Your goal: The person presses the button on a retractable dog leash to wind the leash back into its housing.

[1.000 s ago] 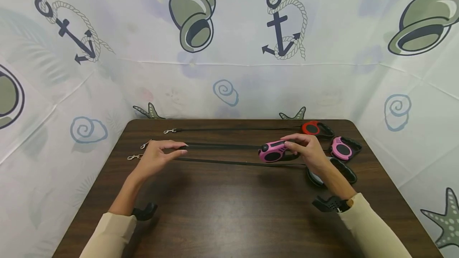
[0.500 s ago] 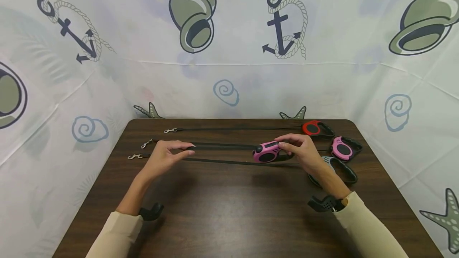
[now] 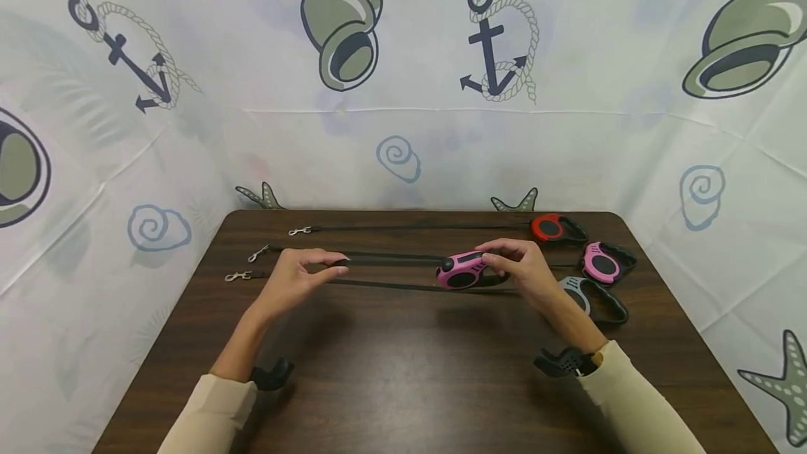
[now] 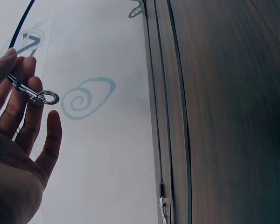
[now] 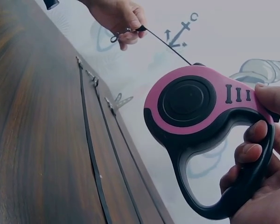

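My right hand holds a pink-and-black retractable dog leash above the table. In the right wrist view, its fingers curl through and round the black handle, with the thumb on top of the pink casing. The thin black cord stretches from the casing across to my left hand. There the thumb and fingers pinch the cord's end, and the silver snap hook lies across the fingers in the left wrist view. That hook is hidden in the head view.
On the dark wooden table lie three more retractable leashes: red, pink and grey. Their cords run leftward to silver hooks. A sea-patterned cloth hangs behind and beside the table.
My right hand has moved left with the pink leash, and my left hand has shifted right. The cord between them is shorter. The grey leash on the table shows more now.
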{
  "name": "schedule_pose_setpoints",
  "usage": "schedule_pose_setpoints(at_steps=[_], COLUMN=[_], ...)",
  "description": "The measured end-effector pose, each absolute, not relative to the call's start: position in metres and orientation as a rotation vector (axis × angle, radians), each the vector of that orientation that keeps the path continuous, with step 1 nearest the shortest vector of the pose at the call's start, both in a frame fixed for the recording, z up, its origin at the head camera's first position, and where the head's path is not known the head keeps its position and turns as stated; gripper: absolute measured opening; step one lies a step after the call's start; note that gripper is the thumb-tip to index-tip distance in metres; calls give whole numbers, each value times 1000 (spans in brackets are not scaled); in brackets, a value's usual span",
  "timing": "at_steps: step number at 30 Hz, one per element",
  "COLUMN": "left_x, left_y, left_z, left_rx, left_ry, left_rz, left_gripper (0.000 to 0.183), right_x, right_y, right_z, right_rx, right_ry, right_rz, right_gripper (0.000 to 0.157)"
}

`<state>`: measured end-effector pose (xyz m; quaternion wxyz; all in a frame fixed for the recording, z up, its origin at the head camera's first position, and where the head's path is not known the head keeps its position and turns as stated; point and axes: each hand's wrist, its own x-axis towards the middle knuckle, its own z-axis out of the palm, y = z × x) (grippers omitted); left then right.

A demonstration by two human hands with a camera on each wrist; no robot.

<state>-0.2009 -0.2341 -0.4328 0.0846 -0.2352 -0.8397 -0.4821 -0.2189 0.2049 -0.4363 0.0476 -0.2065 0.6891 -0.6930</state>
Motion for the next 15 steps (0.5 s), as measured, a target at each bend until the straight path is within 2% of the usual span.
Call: schedule_pose_setpoints(at_steps=[15], left_x=[-201], left_y=[-222], left_z=[-432], left_rx=[-741], left_ry=[-2483], left_rz=[-1448], left_gripper=[20], right_x=[-218], right_y=[195], right_z=[-440], right_rx=[-650], right_ry=[2082], right_rz=[-2123], right_gripper=[21])
